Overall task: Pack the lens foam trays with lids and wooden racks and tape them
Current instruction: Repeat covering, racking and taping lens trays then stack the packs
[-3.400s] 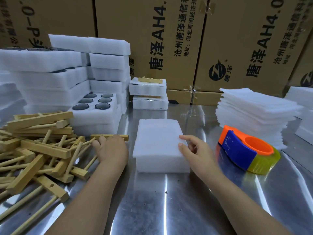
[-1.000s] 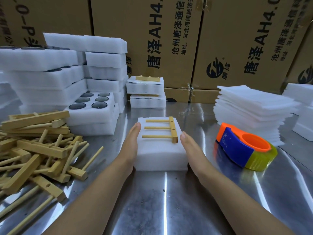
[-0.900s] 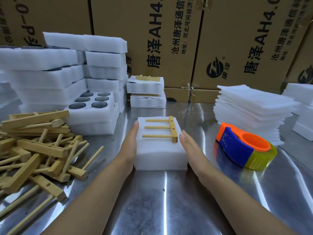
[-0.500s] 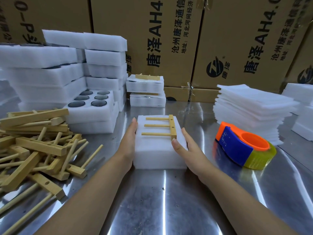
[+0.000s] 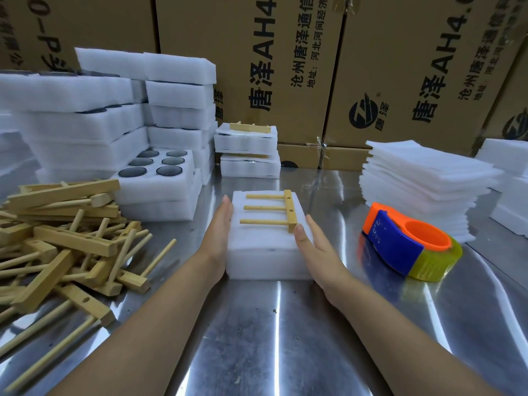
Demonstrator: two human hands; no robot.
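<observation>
polished steel tabletop [image 5: 271,324] spreads under us, and at its middle sits the white rectangular foam tray with its lid on [image 5: 265,252], long side running away from us. on top of it lies a pale wooden rack [image 5: 291,212]: one crossbar on the right, three round pegs pointing left. our left hand [image 5: 220,232] lies flat against the tray's left side, fingers straight and together. our right hand [image 5: 317,247] does the same on the right side, its thumb tip just beside the near end of the crossbar. neither hand curls round anything.

right of the tray, apart from it, rests an orange, blue and yellow tape dispenser [image 5: 400,241], with a stack of thin white foam sheets [image 5: 423,178] behind it. to the left we see a loose heap of wooden racks [image 5: 63,247]. beyond the heap is an open foam tray [image 5: 160,192] holding six dark round lenses [image 5: 169,170], set before tall stacks of white foam trays [image 5: 85,121]. at the back two wrapped foam packs [image 5: 247,150] stand one on the other, the upper bearing a rack. brown printed cardboard cartons [image 5: 257,67] close off the rear.
</observation>
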